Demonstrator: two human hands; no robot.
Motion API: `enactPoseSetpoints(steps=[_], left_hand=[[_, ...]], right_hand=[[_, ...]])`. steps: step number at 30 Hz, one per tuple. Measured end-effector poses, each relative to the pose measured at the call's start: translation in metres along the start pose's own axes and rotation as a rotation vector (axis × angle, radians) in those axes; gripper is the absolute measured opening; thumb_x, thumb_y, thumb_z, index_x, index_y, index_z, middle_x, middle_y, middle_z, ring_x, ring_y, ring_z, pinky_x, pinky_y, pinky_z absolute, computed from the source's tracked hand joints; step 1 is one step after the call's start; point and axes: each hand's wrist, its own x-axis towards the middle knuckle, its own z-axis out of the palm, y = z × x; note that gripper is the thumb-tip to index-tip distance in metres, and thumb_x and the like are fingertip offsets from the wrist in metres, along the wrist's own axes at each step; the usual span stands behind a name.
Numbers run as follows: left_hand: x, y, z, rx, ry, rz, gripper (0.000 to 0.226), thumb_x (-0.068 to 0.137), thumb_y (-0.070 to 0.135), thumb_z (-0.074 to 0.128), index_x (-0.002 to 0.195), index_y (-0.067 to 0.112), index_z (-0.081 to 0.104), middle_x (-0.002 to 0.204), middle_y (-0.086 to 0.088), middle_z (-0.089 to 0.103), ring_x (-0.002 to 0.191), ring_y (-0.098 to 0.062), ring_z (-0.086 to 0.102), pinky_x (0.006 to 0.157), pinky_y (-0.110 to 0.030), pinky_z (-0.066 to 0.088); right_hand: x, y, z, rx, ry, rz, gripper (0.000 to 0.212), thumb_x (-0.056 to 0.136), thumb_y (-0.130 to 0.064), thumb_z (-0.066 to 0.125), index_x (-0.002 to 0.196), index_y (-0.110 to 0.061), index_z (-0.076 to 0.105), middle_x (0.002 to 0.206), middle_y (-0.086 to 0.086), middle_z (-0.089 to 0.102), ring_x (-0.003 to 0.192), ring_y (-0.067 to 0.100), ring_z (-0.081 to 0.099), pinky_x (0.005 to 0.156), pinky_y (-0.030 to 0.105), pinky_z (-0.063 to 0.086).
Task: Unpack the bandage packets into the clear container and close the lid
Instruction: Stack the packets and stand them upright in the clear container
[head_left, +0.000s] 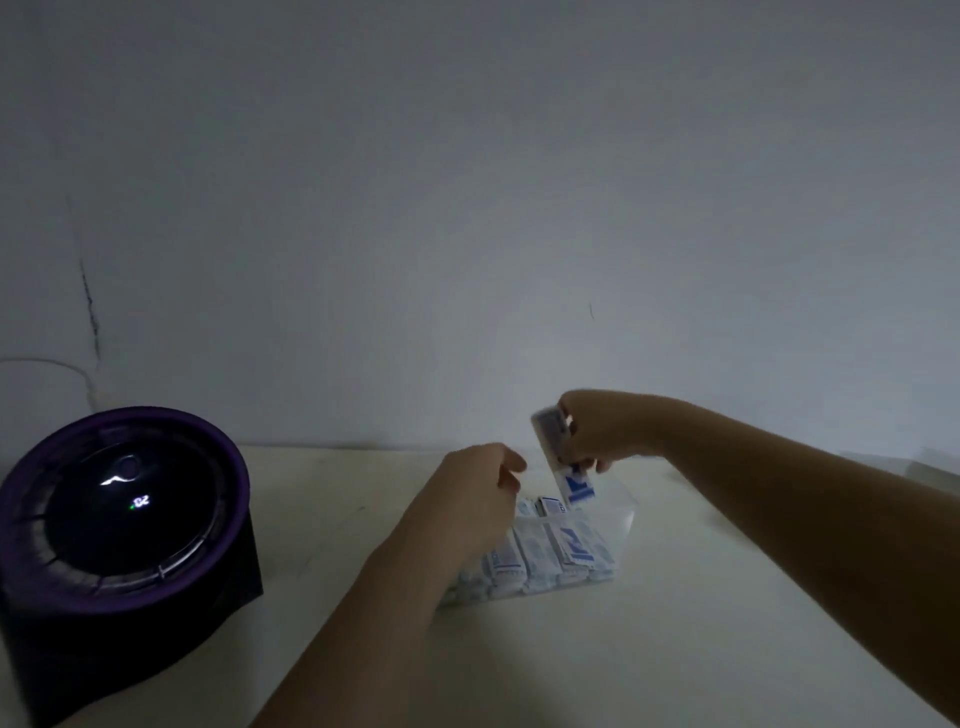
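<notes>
Bandage packets (540, 556), white-and-blue, lie packed in clear plastic container (621, 512) near far edge of pale tabletop (675, 649). Right hand (602, 431) pinches long white-and-blue packet (558, 457), which is tilted with its lower end inside container's far side. Left hand (478, 493) over container's left end, fingers curled; cannot tell whether grasping anything. Round purple-rimmed black device (124, 519) at tabletop's left edge.

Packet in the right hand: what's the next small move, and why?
Probably lower it the rest of the way and let go. The right hand pinches the packet tilted, its lower end already at the open top of the clear container, where other packets lie in a row.
</notes>
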Motion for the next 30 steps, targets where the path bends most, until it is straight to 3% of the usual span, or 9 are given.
enactPoseSetpoints(steps=[5, 9, 12, 15, 20, 23, 26, 27, 30], left_hand=[[-0.001, -0.004, 0.009, 0.177, -0.124, -0.025, 0.038, 0.093, 0.008, 0.038, 0.12, 0.021, 0.061, 0.122, -0.003, 0.062, 0.106, -0.018, 0.061, 0.096, -0.034, 0.047], [0.001, -0.006, 0.009, 0.19, -0.156, -0.027, 0.04, 0.093, 0.006, 0.036, 0.122, 0.018, 0.061, 0.126, -0.006, 0.06, 0.109, -0.019, 0.061, 0.095, -0.037, 0.049], [0.001, -0.007, 0.008, 0.204, -0.16, -0.008, 0.038, 0.094, 0.008, 0.036, 0.123, 0.018, 0.06, 0.126, -0.006, 0.059, 0.109, -0.02, 0.06, 0.096, -0.036, 0.047], [0.001, -0.008, 0.008, 0.2, -0.164, -0.01, 0.037, 0.095, 0.01, 0.037, 0.124, 0.02, 0.059, 0.128, -0.004, 0.058, 0.111, -0.02, 0.059, 0.098, -0.035, 0.046], [-0.001, -0.006, 0.006, 0.227, -0.174, -0.007, 0.036, 0.095, 0.012, 0.038, 0.125, 0.016, 0.058, 0.125, -0.006, 0.06, 0.108, -0.023, 0.06, 0.097, -0.036, 0.047], [-0.002, -0.004, 0.004, 0.235, -0.182, -0.011, 0.036, 0.096, 0.011, 0.038, 0.125, 0.016, 0.058, 0.125, -0.006, 0.061, 0.107, -0.023, 0.06, 0.097, -0.036, 0.047], [-0.003, -0.003, 0.003, 0.237, -0.184, -0.007, 0.037, 0.095, 0.01, 0.038, 0.127, 0.017, 0.058, 0.127, -0.006, 0.06, 0.11, -0.023, 0.059, 0.099, -0.034, 0.045], [-0.003, -0.002, 0.003, 0.238, -0.186, -0.008, 0.038, 0.096, 0.009, 0.038, 0.127, 0.016, 0.057, 0.128, -0.006, 0.06, 0.11, -0.022, 0.058, 0.099, -0.034, 0.045], [-0.003, -0.002, 0.003, 0.244, -0.186, -0.016, 0.038, 0.096, 0.01, 0.038, 0.128, 0.016, 0.057, 0.127, -0.005, 0.06, 0.11, -0.022, 0.058, 0.099, -0.033, 0.045]], right_hand=[[0.015, -0.005, 0.019, -0.056, -0.225, 0.148, 0.002, 0.09, 0.003, 0.051, 0.091, 0.001, 0.051, 0.078, 0.012, 0.056, 0.066, 0.016, 0.057, 0.069, 0.025, 0.053], [0.02, -0.007, 0.028, -0.128, -0.336, 0.194, 0.028, 0.088, 0.006, 0.05, 0.115, 0.01, 0.053, 0.084, 0.015, 0.053, 0.085, 0.026, 0.052, 0.089, 0.035, 0.048], [0.019, -0.009, 0.03, -0.206, -0.37, 0.195, 0.02, 0.088, 0.006, 0.048, 0.108, 0.005, 0.052, 0.081, 0.012, 0.052, 0.086, 0.026, 0.052, 0.086, 0.032, 0.044], [0.019, -0.009, 0.035, -0.252, -0.359, 0.206, 0.013, 0.09, 0.004, 0.046, 0.101, 0.001, 0.051, 0.076, 0.009, 0.048, 0.073, 0.02, 0.048, 0.078, 0.029, 0.041], [0.019, -0.014, 0.045, -0.38, -0.283, 0.16, 0.014, 0.098, -0.013, 0.043, 0.097, -0.003, 0.052, 0.075, 0.005, 0.045, 0.064, 0.014, 0.048, 0.062, 0.024, 0.043], [0.02, -0.014, 0.046, -0.458, -0.25, 0.118, 0.027, 0.099, -0.016, 0.042, 0.118, -0.001, 0.053, 0.088, 0.007, 0.051, 0.086, 0.018, 0.06, 0.076, 0.026, 0.05], [0.018, -0.014, 0.047, -0.493, -0.274, 0.139, 0.018, 0.098, -0.015, 0.044, 0.095, -0.002, 0.056, 0.085, 0.008, 0.053, 0.104, 0.024, 0.061, 0.084, 0.03, 0.05], [0.018, -0.015, 0.047, -0.514, -0.266, 0.132, 0.019, 0.098, -0.016, 0.043, 0.094, -0.002, 0.056, 0.091, 0.008, 0.057, 0.106, 0.024, 0.06, 0.085, 0.028, 0.049], [0.024, -0.013, 0.049, -0.535, -0.246, 0.118, 0.032, 0.097, -0.02, 0.045, 0.121, -0.001, 0.054, 0.118, 0.011, 0.059, 0.093, 0.021, 0.052, 0.08, 0.027, 0.041]])
